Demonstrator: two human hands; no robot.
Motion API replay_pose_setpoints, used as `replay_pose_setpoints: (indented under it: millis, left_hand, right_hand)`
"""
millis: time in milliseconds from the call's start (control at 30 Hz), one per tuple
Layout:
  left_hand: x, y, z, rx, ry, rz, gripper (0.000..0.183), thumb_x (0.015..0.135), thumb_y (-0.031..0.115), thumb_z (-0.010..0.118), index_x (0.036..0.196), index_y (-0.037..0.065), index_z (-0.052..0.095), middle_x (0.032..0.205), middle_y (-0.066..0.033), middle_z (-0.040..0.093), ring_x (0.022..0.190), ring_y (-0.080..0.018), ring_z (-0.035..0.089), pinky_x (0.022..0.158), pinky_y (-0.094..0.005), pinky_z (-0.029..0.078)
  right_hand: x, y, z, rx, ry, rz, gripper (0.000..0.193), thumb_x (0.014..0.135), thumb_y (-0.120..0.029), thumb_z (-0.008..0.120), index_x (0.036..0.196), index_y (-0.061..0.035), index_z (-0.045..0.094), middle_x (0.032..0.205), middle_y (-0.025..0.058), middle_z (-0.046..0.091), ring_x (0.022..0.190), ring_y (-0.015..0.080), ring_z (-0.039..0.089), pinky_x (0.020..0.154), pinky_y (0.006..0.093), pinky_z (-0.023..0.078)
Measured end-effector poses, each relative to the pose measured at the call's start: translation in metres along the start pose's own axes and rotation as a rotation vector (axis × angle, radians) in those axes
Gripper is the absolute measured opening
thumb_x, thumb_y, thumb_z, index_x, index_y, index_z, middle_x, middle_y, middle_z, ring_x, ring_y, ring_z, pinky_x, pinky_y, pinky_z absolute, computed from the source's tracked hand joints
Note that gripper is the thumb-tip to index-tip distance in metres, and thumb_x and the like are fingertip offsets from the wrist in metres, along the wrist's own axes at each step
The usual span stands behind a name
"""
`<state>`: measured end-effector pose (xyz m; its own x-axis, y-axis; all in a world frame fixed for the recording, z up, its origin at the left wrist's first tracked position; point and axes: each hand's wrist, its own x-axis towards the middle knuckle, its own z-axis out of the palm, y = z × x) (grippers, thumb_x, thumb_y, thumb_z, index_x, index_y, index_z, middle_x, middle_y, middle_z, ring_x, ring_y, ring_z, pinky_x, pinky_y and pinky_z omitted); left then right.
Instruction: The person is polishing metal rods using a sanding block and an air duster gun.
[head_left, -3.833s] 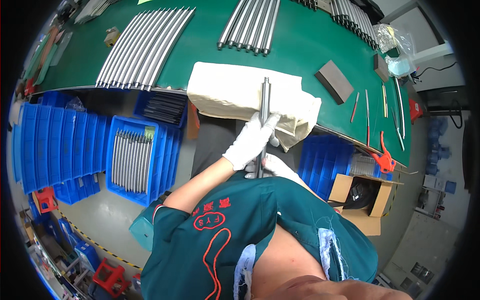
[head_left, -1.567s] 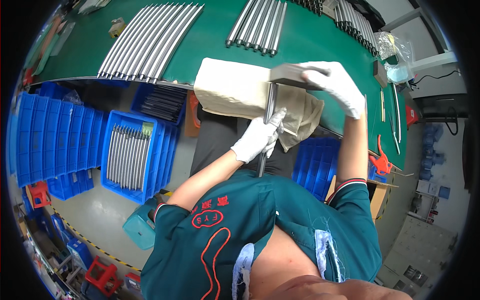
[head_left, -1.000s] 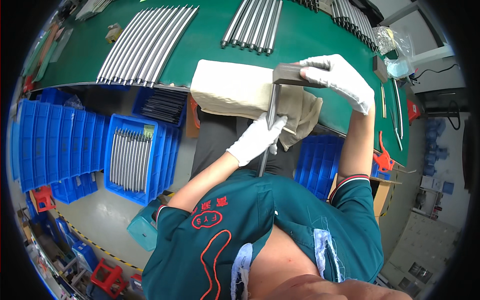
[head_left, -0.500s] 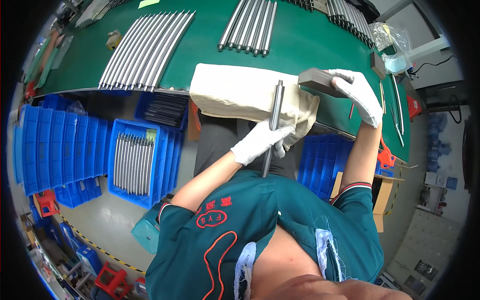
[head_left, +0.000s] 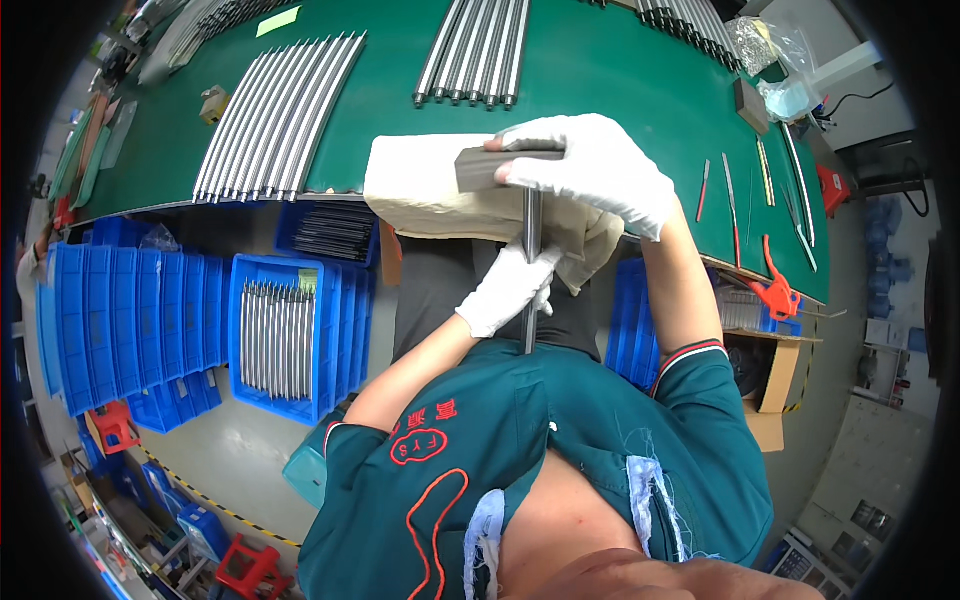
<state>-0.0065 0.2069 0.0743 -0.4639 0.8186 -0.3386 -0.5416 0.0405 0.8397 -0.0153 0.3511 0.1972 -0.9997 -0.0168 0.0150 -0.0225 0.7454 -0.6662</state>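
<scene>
My left hand [head_left: 510, 290], in a white glove with bare fingertips, is wrapped round a metal shaft [head_left: 532, 222]. The shaft's near end reaches my shirt, and its far end is hidden behind a dark grey block [head_left: 478, 170]. Gripping that block from above is my gloved right hand [head_left: 600, 172]; block and shaft overlap, though I cannot tell how firmly they touch. Under both lies a folded cream cloth [head_left: 410, 180] on the edge of the green table [head_left: 380, 100].
Rows of metal shafts [head_left: 285, 120] and more shafts [head_left: 475, 50] lie across the table. At right are files with red handles [head_left: 735, 225], another grey block [head_left: 751, 107] and a red air gun [head_left: 775, 290]. Blue crates [head_left: 325, 340] stand below left, one holding shafts.
My right hand has brought the grey block leftward, from beside the cloth to over the shaft's far end. My left hand keeps its grip, and the shaft stands more upright in the picture.
</scene>
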Motion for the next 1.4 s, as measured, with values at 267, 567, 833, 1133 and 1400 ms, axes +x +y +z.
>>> replay_pose_setpoints:
  millis: [267,567,833,1133,1400]
  left_hand:
    - [-0.005,0.006,0.002,0.015,0.044,-0.026,0.023,0.088,0.024,0.052,0.085,0.002,0.044,0.049,0.0006,0.039,0.034,-0.0077,0.037,0.036,-0.0243,0.044]
    - [0.0,0.006,0.011,0.06,0.083,-0.013,0.022,0.086,0.021,0.055,0.094,0.004,0.044,0.05,0.0014,0.04,0.035,-0.0074,0.039,0.036,-0.025,0.044]
    - [-0.001,0.002,0.011,0.111,0.123,-0.008,0.024,0.087,0.023,0.054,0.092,0.005,0.039,0.048,0.0006,0.04,0.033,-0.0081,0.04,0.032,-0.0244,0.042]
    - [-0.003,-0.001,0.01,0.214,0.188,0.085,0.03,0.089,0.035,0.048,0.094,0.008,0.036,0.047,0.0003,0.036,0.034,-0.0091,0.039,0.034,-0.0247,0.042]
    - [-0.004,0.002,0.015,0.192,0.181,0.04,0.027,0.091,0.034,0.044,0.093,0.008,0.036,0.049,-0.0001,0.037,0.035,-0.0095,0.039,0.036,-0.0249,0.042]
  right_hand:
    - [0.002,0.023,-0.025,0.252,-0.082,0.086,0.046,0.074,-0.04,0.063,0.099,-0.0022,0.064,0.092,0.0117,0.065,0.081,0.0178,0.06,0.078,0.0279,0.045]
    - [-0.026,0.074,-0.058,0.219,-0.043,0.161,0.042,0.075,-0.037,0.064,0.099,-0.0018,0.064,0.083,0.0042,0.064,0.077,0.0084,0.054,0.072,0.0234,0.044]
    - [-0.023,0.034,-0.03,0.198,0.055,-0.009,0.042,0.072,-0.038,0.064,0.096,-0.0028,0.065,0.093,0.0107,0.065,0.087,0.017,0.06,0.08,0.0277,0.045]
    - [-0.016,0.014,-0.047,0.041,-0.055,0.01,0.042,0.076,-0.04,0.062,0.094,-0.0016,0.065,0.086,0.0119,0.066,0.081,0.0183,0.062,0.075,0.0267,0.046]
    - [-0.059,0.086,-0.034,-0.83,0.386,0.334,0.048,0.079,-0.045,0.054,0.109,-0.0087,0.059,0.121,0.0087,0.052,0.115,0.0258,0.044,0.098,0.0409,0.03]
